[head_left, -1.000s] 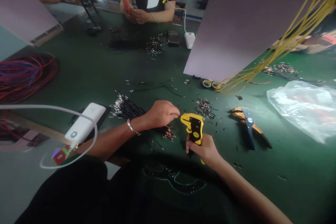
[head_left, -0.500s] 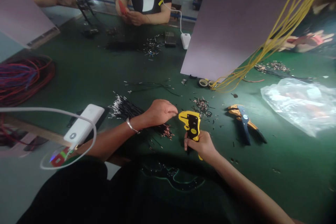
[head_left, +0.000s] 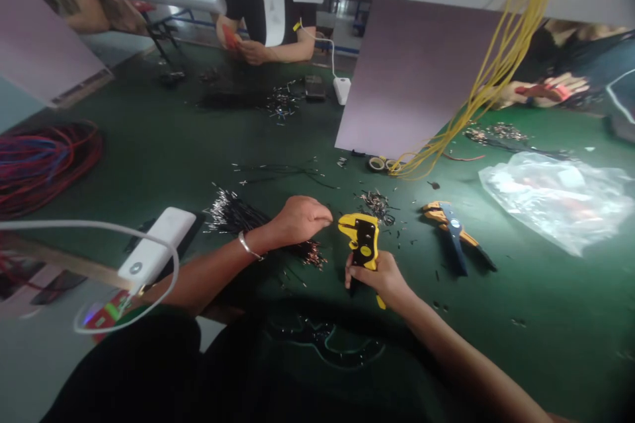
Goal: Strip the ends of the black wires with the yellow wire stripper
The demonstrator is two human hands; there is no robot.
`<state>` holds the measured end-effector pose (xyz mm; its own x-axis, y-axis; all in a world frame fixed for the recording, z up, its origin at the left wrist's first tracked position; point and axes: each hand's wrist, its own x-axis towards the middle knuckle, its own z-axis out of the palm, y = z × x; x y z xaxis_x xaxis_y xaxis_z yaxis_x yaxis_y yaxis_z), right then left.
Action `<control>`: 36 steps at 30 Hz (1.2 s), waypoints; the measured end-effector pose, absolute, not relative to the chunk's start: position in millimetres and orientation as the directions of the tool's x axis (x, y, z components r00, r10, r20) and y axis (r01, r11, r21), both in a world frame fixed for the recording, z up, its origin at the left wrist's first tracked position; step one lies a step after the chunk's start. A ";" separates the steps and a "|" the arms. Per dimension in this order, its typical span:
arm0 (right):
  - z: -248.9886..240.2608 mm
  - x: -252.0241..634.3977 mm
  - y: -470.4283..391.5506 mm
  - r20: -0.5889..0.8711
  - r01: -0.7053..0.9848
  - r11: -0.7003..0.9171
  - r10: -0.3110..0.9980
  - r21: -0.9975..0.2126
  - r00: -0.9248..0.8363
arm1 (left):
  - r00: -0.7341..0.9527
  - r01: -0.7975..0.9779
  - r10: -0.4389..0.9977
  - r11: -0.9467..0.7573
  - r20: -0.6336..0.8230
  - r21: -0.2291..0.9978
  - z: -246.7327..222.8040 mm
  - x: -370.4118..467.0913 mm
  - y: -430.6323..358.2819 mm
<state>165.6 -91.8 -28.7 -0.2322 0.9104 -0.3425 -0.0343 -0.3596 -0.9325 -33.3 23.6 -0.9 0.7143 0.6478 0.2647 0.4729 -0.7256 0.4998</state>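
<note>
My right hand [head_left: 380, 275] is wrapped around a yellow and black wire stripper [head_left: 366, 241], held upright with its jaws toward the left. Just left of those jaws, my left hand [head_left: 306, 219] has its fingers pinched together; anything between them is too small or hidden to make out. A narrow gap separates the fingertips from the stripper. Under and behind the left hand lies a bundle of black wires [head_left: 243, 215], with silvery ends at the far left and bare copper ends [head_left: 313, 254] by the wrist. Short black offcuts [head_left: 377, 205] are piled just beyond the stripper.
A second wire stripper [head_left: 454, 231], blue and orange, lies to the right beside a clear plastic bag [head_left: 555, 192]. Yellow wires [head_left: 510, 73] hang past a pale panel [head_left: 411, 73]. A white power bank [head_left: 157, 248] and red-blue wire coils [head_left: 44, 162] are left. Co-workers' hands [head_left: 253, 49] show across the table.
My left fingertips have drawn slightly left, away from the stripper's jaws. The right hand keeps its grip. The view has tilted up a little, showing more of the overhead shelf.
</note>
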 end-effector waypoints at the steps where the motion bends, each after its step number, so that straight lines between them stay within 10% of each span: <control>1: -28.7 166.3 -92.4 -0.344 -0.060 -0.367 0.908 -0.928 -0.240 | 0.718 0.467 0.642 -0.730 0.268 0.498 -0.5 -33.3 23.3; 36: -18.0 174.1 -90.5 -0.276 -0.045 -0.316 0.884 -0.948 -0.376 | 0.737 0.509 0.583 -0.812 0.341 0.286 10.0 -30.6 8.2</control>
<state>174.1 -90.5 -18.0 -0.3763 0.8843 -0.2764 -0.0453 -0.3155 -0.9478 -30.6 8.2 10.0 0.7375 0.5829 0.3411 0.5092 -0.8117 0.2860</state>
